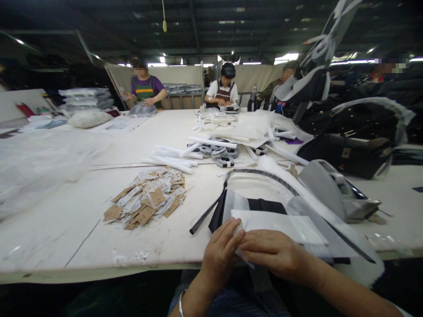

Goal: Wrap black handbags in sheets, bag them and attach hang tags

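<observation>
A black handbag lies on the table right in front of me, with its strap wrapped in clear film. Over the bag's near side is a sheet of white wrapping paper. My left hand has its fingers closed at the left edge of this sheet. Close beside it, my right hand presses along the sheet's near edge, fingers together and fingertips almost meeting the left hand's. The part of the sheet under my fingers is hidden.
To the left is a pile of brown and white hang tags. Behind lie white foam tubes and coiled wrapped straps. A grey tape dispenser and another black bag stand right. Several co-workers are across the table.
</observation>
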Demonstrator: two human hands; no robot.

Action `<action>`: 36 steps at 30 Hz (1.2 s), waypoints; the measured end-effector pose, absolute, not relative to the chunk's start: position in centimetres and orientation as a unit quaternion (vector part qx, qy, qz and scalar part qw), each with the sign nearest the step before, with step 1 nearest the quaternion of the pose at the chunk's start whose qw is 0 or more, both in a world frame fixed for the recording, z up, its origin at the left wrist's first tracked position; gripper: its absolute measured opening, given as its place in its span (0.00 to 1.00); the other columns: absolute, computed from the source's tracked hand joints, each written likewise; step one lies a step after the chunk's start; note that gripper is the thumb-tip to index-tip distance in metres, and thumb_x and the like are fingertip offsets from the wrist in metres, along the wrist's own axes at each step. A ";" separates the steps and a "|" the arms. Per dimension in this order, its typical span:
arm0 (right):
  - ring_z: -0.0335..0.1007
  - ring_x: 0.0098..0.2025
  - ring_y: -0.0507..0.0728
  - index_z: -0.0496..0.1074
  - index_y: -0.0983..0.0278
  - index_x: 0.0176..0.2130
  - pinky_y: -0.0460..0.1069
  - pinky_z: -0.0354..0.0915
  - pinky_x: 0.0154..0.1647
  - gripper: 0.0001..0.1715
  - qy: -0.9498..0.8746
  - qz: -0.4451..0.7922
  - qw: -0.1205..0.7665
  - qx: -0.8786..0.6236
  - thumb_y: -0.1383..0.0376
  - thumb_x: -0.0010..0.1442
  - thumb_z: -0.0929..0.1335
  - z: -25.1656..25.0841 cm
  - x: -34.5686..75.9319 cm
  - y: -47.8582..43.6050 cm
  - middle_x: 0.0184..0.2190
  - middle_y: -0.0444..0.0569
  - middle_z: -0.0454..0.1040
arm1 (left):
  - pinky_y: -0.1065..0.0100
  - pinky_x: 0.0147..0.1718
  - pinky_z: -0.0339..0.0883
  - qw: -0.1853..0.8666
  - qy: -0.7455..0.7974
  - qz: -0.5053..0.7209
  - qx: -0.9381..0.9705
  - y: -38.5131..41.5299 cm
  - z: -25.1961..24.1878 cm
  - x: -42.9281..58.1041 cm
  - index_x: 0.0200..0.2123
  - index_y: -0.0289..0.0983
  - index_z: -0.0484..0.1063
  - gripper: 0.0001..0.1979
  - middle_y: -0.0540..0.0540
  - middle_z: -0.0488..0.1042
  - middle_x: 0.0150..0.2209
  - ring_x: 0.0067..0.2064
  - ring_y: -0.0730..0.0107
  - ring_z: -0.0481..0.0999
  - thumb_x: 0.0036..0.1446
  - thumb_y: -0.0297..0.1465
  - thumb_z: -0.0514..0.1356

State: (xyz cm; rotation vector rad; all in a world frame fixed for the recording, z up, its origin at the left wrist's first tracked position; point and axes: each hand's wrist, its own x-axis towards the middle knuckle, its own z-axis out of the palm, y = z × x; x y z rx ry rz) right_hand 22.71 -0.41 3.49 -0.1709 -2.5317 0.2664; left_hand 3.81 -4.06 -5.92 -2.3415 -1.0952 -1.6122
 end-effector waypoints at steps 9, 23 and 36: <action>0.79 0.40 0.56 0.77 0.62 0.40 0.49 0.75 0.46 0.08 -0.912 0.206 0.312 -0.170 0.68 0.65 0.66 5.1 23.7 -0.4 0.35 0.50 0.81 | 0.60 0.55 0.73 0.070 -0.375 -0.440 -0.813 -4.6 -4.3 3.3 0.60 0.32 0.67 0.18 0.38 0.76 0.54 0.59 0.62 0.73 0.72 0.31 0.50; 0.74 0.47 0.62 0.77 0.64 0.43 0.56 0.64 0.53 0.20 -0.917 0.178 0.022 -0.355 0.59 0.70 0.59 3.0 20.8 9.9 0.44 0.55 0.80 | 0.63 0.59 0.65 0.155 -0.373 -0.420 -0.813 -4.7 -4.2 3.4 0.58 0.37 0.71 0.17 0.47 0.73 0.59 0.62 0.65 0.69 0.72 0.26 0.49; 0.74 0.52 0.62 0.76 0.61 0.52 0.53 0.65 0.53 0.28 -0.907 0.241 -0.019 -0.345 0.53 0.71 0.56 2.6 20.5 13.0 0.52 0.52 0.78 | 0.64 0.61 0.61 0.141 -0.377 -0.382 -0.832 -4.9 -4.5 3.1 0.60 0.37 0.69 0.18 0.50 0.71 0.61 0.63 0.65 0.68 0.72 0.27 0.49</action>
